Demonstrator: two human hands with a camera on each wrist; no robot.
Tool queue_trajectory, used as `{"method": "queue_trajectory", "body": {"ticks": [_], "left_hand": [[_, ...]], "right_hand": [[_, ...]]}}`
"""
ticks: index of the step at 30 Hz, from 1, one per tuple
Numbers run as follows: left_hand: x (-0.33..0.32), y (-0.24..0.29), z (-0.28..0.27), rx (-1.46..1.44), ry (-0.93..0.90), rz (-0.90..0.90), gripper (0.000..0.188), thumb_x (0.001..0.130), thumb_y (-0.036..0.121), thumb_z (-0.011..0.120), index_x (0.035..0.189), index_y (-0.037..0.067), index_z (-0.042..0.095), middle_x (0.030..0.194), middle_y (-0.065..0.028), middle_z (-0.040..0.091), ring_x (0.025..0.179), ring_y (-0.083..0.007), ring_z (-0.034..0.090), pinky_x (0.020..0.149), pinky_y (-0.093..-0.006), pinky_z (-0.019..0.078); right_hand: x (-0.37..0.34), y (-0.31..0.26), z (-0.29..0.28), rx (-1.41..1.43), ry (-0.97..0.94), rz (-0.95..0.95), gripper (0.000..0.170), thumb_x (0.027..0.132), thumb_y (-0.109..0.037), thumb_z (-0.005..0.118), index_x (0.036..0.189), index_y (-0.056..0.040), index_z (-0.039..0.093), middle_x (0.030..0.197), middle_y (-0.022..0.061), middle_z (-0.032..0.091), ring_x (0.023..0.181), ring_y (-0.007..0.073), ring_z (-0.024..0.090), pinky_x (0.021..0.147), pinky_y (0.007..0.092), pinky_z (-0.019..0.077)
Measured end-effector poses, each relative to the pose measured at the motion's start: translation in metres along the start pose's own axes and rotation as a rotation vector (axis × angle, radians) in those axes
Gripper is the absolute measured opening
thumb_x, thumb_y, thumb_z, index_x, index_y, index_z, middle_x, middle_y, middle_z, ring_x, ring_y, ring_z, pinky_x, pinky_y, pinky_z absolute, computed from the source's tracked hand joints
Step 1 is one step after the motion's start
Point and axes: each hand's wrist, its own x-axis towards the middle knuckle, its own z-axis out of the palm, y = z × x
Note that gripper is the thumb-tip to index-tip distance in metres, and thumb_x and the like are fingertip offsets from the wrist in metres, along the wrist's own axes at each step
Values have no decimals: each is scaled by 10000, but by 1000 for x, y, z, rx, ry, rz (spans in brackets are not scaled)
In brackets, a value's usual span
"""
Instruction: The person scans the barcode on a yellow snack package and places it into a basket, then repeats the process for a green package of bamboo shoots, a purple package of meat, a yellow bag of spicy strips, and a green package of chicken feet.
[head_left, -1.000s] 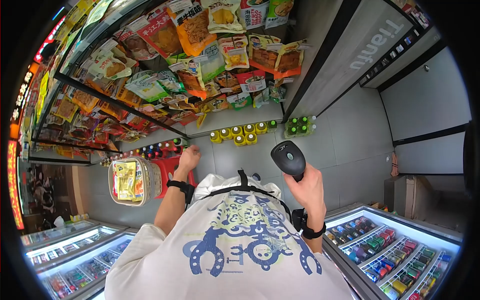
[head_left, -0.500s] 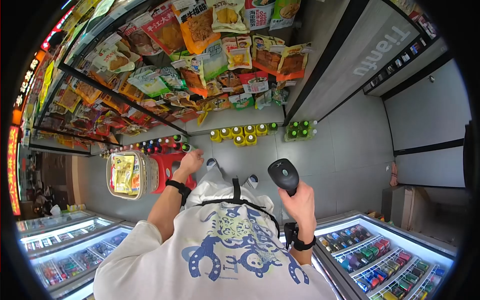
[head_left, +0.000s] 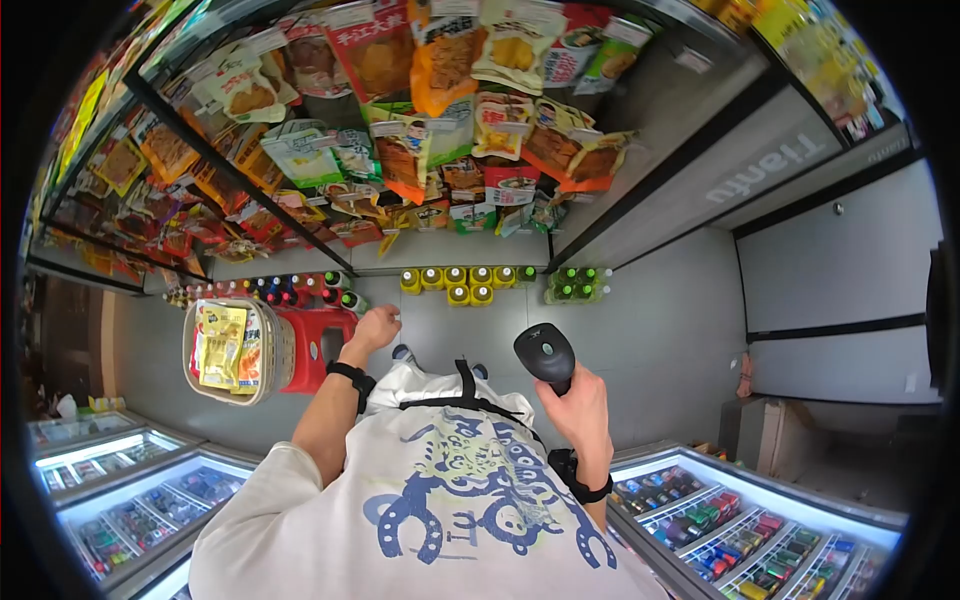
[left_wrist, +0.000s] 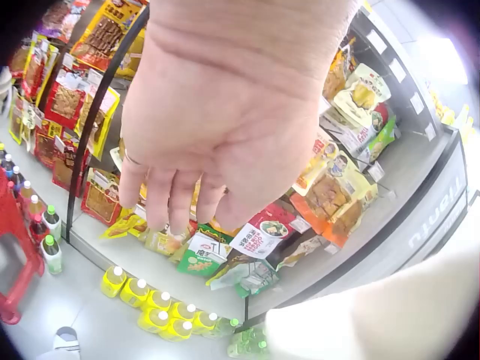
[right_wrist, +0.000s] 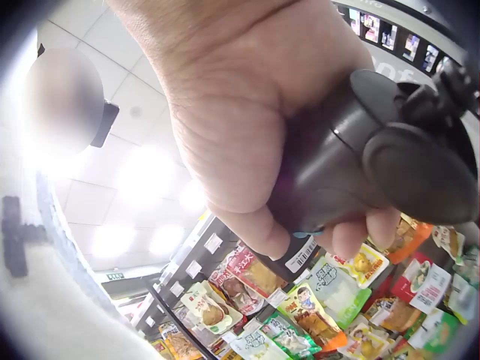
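Note:
My right hand (head_left: pixel 582 412) grips a black barcode scanner (head_left: pixel 541 346) by its handle, its rounded head pointing away from my body. In the right wrist view the fingers wrap round the dark scanner body (right_wrist: pixel 322 169). Out in front of my left hip, my left hand (head_left: pixel 372 335) holds nothing. Its palm (left_wrist: pixel 217 127) faces the left wrist camera, fingers loosely bent. Beside that hand is a red plastic stool (head_left: pixel 302 352), and left of it a beige basket (head_left: pixel 275 362) carries yellow and white snack packs (head_left: pixel 222 345).
Racks of hanging snack bags (head_left: pixel 400 150) rise ahead. Yellow-labelled bottles (head_left: pixel 457 282), green-capped bottles (head_left: pixel 575 286) and a row of dark and red bottles (head_left: pixel 290 288) line the floor at their foot. Lit drink coolers (head_left: pixel 720 520) stand at both sides behind me.
The head view has turned, so the racks sit lower and larger. The scanner, still in my right hand, shows further left. My left hand stays near the stool, holding nothing.

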Motion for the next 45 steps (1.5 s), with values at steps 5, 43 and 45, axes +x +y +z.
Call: {"method": "queue_trajectory", "body": {"ticks": [5,43,45], "left_hand": [[5,-38,-9,-67,88,-40,343,758,208,575,1066,65,626,966,-167,662,955,-329,614,843,-405,480],[15,-164,-53,-281,123,-85,350,773,184,552,1094,45,571,1019,-200,628,960,-353,600,819,-427,485],[12,-165,-52,-284,112,-75,353,774,187,556,1097,45,569,1018,-203,627,963,-352,599,817,-430,486]], "right_hand": [[18,-42,14,-61,-111,-41,267,717,-214,650,875,-3,603,769,201,632,729,392,608,645,433,476],[28,-180,124,-380,-454,-14,281,714,-216,644,873,11,598,801,223,623,757,406,603,685,429,487],[23,-183,128,-382,-450,-2,279,715,-214,642,873,11,598,801,224,623,756,407,602,685,429,487]]}}
